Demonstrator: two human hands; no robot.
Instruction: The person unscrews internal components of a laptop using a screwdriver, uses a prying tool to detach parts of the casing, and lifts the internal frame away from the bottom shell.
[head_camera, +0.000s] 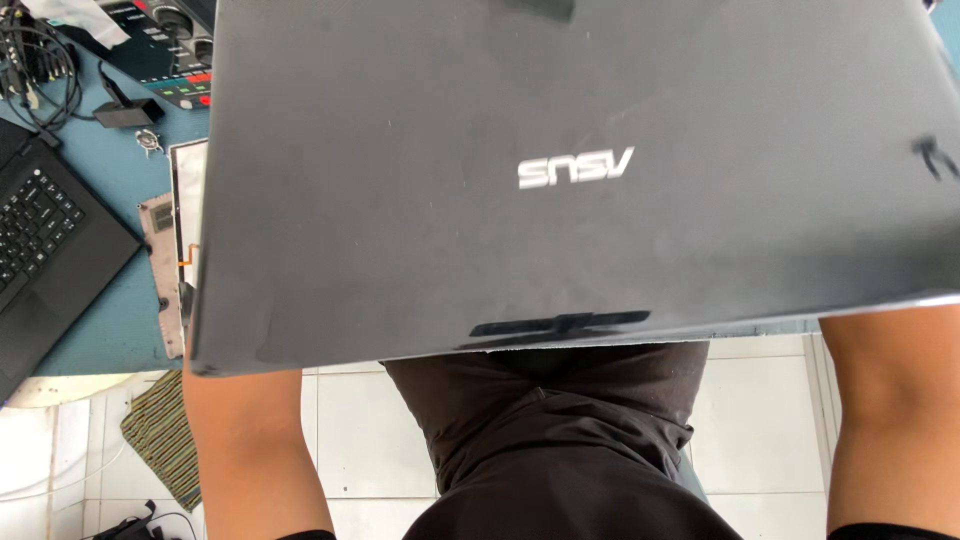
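A dark grey laptop (560, 180), closed with its lid towards me, fills most of the view and hangs past the front edge of the blue table (110, 320). A silver logo sits upside down on the lid. My left forearm (245, 450) rises to the laptop's lower left corner. My right forearm (890, 420) rises to its lower right edge. Both of my hands are hidden behind the laptop, so their grip cannot be seen.
A black open laptop (45, 250) lies at the left. Behind it are tangled cables (40, 70) and a button-covered device (165, 50). A bare metal panel part (165, 270) lies beside the grey laptop. Below are a white tiled floor (750, 420) and a striped cloth (165, 440).
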